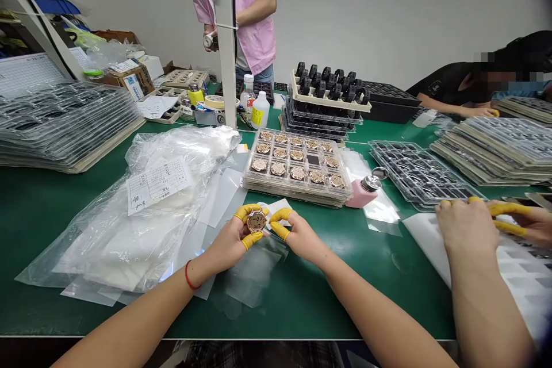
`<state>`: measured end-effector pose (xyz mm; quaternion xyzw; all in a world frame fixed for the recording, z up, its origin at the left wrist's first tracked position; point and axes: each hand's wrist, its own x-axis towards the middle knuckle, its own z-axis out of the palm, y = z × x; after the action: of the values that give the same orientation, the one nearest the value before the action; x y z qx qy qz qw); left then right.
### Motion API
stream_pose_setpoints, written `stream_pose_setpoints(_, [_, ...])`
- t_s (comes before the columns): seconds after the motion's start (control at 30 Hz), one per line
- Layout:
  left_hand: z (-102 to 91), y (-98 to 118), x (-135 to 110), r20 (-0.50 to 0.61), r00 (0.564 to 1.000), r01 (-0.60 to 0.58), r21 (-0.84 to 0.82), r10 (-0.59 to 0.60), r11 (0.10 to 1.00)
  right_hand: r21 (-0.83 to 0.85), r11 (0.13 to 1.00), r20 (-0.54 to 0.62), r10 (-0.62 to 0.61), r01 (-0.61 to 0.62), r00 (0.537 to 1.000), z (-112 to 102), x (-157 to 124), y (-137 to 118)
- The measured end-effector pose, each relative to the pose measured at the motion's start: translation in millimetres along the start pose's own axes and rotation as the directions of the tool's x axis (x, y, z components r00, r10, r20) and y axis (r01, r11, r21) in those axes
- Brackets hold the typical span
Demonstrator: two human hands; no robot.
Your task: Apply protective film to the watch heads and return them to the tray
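Observation:
In my left hand [241, 233] is a round rose-gold watch case [257, 221], pinched by its rim between fingers and thumb, with its marked dark back facing me. My right hand [297, 233] is just right of the case, thumb and forefinger curled close together in a pinch; whatever they hold, if anything, cannot be made out. Yellow finger cots cover fingertips on both hands. A white cloth or paper [282, 205] shows behind my right fingers. Beyond my hands, a stack of clear trays [297, 195] carries rows of similar rose-gold cases, with one pocket showing a dark square.
Plastic bags and film sheets [116, 236] spread at left, beside stacked trays [64, 126]. A pink pump bottle [363, 192] stands right of the case trays. Black watches fill a raised tray [330, 95]. A co-worker's hands [468, 224] work close at right; another person [259, 17] stands behind.

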<state>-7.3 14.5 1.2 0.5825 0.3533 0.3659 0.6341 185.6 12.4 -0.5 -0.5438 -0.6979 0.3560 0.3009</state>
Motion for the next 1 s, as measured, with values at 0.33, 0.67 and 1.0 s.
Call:
stream_pose_setpoints(0.33, [-2.2, -14, 3, 0.032, 0.999, -0.009, 0.108, 0.006, 0.994, -0.201, 0.969, 0.067, -0.131, 0.142, 0.989, 7, -9, -11])
stream_pose_setpoints(0.67, [0.0, -10, 8, 0.021, 0.988, 0.154, -0.143, -0.153, 0.978, 0.308, 0.95, -0.029, 0.057, -0.045, 0.998, -7, -7, -16])
stream_pose_setpoints(1.0, [10.3, -3, -1, 0.112, 0.988, 0.112, -0.012, -0.11, 0.994, 0.696, 0.65, 0.224, 0.207, -0.305, 0.952, 8, -8, -16])
